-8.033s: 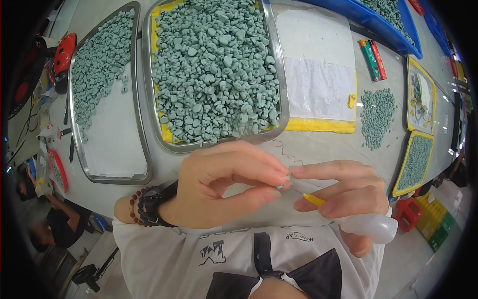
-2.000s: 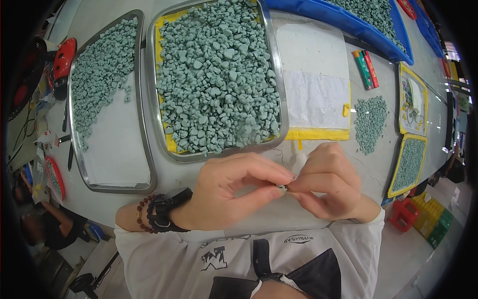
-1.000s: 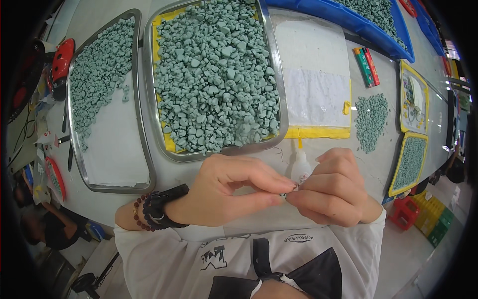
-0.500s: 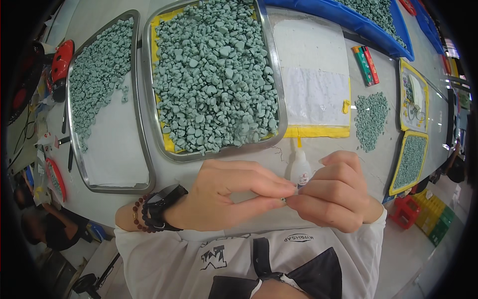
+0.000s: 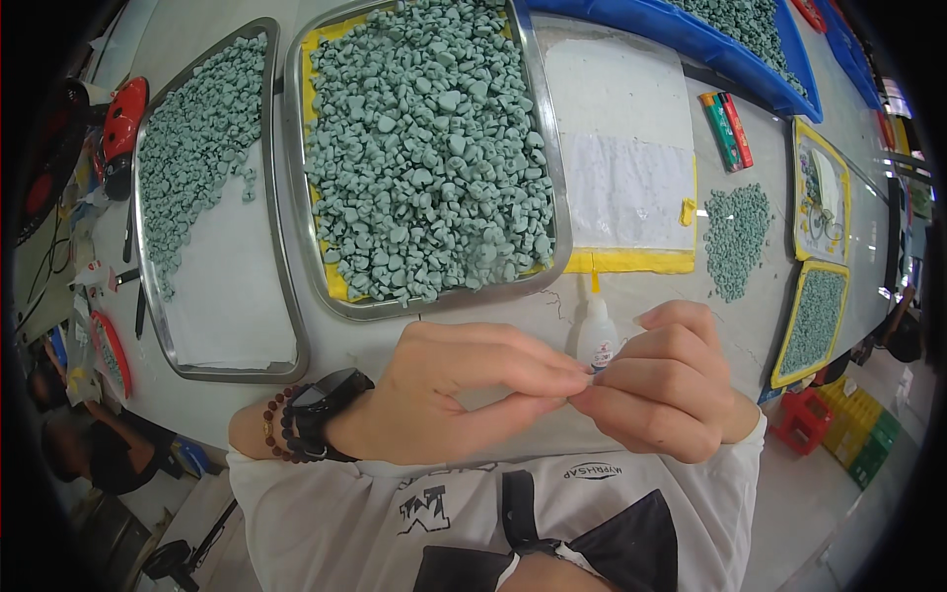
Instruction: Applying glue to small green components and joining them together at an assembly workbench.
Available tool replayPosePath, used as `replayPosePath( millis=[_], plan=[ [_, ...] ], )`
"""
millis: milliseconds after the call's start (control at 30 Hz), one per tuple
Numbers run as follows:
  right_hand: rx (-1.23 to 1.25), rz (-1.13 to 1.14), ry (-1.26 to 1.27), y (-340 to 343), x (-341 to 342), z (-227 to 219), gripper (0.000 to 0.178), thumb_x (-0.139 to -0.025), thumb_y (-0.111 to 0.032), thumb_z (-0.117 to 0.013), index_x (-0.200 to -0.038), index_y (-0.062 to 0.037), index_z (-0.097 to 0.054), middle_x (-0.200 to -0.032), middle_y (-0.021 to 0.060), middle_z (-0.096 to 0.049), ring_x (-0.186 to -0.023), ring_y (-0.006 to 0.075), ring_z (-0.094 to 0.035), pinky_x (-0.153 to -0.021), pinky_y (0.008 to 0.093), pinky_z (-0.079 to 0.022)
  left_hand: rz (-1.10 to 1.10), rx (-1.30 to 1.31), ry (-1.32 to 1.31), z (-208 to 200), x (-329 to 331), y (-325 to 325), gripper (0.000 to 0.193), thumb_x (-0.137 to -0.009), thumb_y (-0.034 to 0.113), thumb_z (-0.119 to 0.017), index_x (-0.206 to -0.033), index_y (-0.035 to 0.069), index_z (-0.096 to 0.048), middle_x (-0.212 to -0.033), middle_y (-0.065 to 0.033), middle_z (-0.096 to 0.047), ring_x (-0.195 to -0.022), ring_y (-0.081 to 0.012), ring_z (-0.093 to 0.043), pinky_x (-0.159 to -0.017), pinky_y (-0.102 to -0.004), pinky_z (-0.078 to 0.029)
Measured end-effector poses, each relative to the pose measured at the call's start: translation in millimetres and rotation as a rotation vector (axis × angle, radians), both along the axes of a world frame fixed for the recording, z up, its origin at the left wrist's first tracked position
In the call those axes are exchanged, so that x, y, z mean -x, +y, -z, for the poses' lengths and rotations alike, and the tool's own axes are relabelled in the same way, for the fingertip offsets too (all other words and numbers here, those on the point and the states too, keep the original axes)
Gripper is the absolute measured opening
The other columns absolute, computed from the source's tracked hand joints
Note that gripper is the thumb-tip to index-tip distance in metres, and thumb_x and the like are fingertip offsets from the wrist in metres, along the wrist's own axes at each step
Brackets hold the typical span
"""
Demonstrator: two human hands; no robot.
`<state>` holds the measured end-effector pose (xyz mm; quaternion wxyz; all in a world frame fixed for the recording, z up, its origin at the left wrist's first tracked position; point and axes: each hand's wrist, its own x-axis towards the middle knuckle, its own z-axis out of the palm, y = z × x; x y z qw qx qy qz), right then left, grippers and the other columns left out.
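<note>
My left hand (image 5: 473, 385), with a dark watch on its wrist, has thumb and forefinger pinched together. Its fingertips meet those of my right hand (image 5: 661, 385), whose fingers are curled and closed. Whatever lies between the two pinches is covered by the fingers. Just beyond my fingertips is a small white glue bottle (image 5: 597, 337) with a yellow tip, its lower end partly behind my right hand. Farther off, a metal tray (image 5: 424, 308) lined in yellow is heaped with small grey-green stone pieces (image 5: 424, 148).
To the left, another metal tray (image 5: 247, 377) is partly filled with similar pieces. A yellow-edged board (image 5: 631, 261) lies right of the large tray. Beside it are a loose pile of small beads (image 5: 737, 242) and two lighters (image 5: 727, 131). A blue bin (image 5: 681, 35) stands at the back.
My left thumb and forefinger have closed nearer together, and the speck of green that showed at their tips is now hidden. Both hands stay in nearly the same place.
</note>
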<state>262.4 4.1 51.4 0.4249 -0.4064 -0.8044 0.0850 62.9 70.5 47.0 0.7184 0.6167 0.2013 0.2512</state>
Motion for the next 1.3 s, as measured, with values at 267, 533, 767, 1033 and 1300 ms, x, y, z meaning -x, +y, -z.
replayPosePath(
  millis=[267,533,767,1033,1300],
  plan=[
    [0.07,-0.011,0.103,3,0,2,0.024,-0.056,-0.009,-0.068,-0.079,-0.0045,-0.066,-0.072,0.0015,-0.059,-0.058,0.0151,-0.051,-0.063,0.0303,-0.041,0.018,0.048,-0.046,2,1,1,0.027,-0.071,-0.016,-0.061,-0.095,-0.004,-0.067,-0.096,-0.0204,-0.067,-0.087,-0.0236,-0.068,-0.075,-0.0279,-0.054],
    [0.198,-0.045,0.11,2,-5,-2,0.021,-0.063,-0.004,-0.074,-0.08,-0.0097,-0.064,-0.076,-0.0002,-0.059,-0.065,0.0156,-0.053,-0.066,0.0338,-0.042,0.037,0.006,-0.038,2,2,2,0.028,-0.073,-0.015,-0.061,-0.097,-0.003,-0.067,-0.098,-0.0201,-0.067,-0.088,-0.024,-0.067,-0.075,-0.0279,-0.054],
    [0.172,-0.007,0.076,0,-2,1,0.021,-0.063,-0.004,-0.074,-0.079,-0.0082,-0.062,-0.075,0.0011,-0.058,-0.065,0.0169,-0.053,-0.066,0.0345,-0.042,0.011,-0.045,-0.009,1,0,0,0.028,-0.072,-0.015,-0.061,-0.097,-0.003,-0.067,-0.097,-0.0196,-0.067,-0.087,-0.0239,-0.067,-0.074,-0.0279,-0.054],
    [0.183,0.044,0.203,1,7,5,0.023,-0.057,-0.004,-0.073,-0.076,-0.004,-0.061,-0.07,0.0023,-0.056,-0.058,0.0181,-0.051,-0.057,0.0291,-0.038,-0.007,-0.002,-0.034,2,3,-2,0.026,-0.07,-0.016,-0.061,-0.093,-0.004,-0.067,-0.097,-0.02,-0.066,-0.087,-0.0231,-0.067,-0.075,-0.0284,-0.054],
    [0.319,-0.031,0.165,-1,0,8,0.021,-0.07,-0.006,-0.072,-0.085,-0.0058,-0.057,-0.078,0.0056,-0.061,-0.068,0.0222,-0.057,-0.064,0.0345,-0.044,-0.024,0.075,-0.118,15,0,-9,0.027,-0.073,-0.017,-0.058,-0.097,-0.005,-0.063,-0.104,-0.0225,-0.063,-0.091,-0.023,-0.065,-0.076,-0.0296,-0.054]
  ],
)
